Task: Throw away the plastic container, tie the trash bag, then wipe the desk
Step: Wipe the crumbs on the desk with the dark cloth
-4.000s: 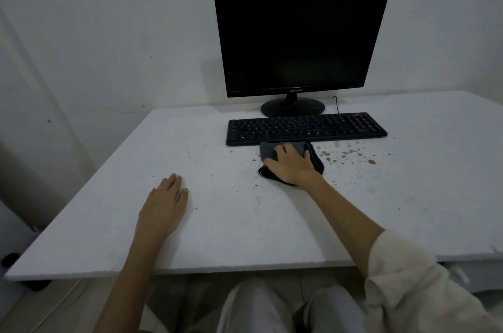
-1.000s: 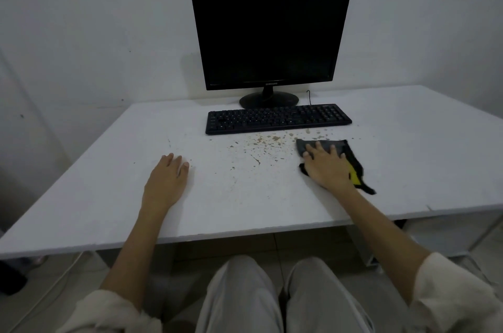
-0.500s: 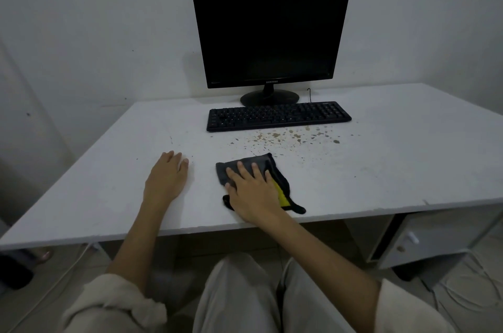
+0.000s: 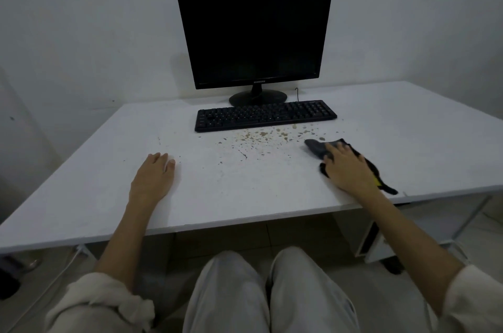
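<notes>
lap: person's sitting at the desk, light trousers at 6 o'clock, sleeves rolled up

left hand: left hand is flat and spread on the desk around 8 o'clock, holding nothing, just bracing

right hand: right hand is palm-down at about 4 o'clock, fingers spread, pressing the dark cloth against the desk; a yellow bit of it pokes out near the front edge

mess: brownish crumbs scattered toward 12 o'clock, just in front of the keyboard, with the cloth right beside their right end

far: monitor is dark, standing behind the keyboard against the wall

progress: no plastic container or trash bag in view, so I'd guess those two are done. We're in the wiping part, and with that many crumbs left it's not finished

vs earlier: half a second back the cloth and right hand were near the middle front by the left hand, now they've swung out right. Left hand hasn't budged, crumbs look about the same
</notes>
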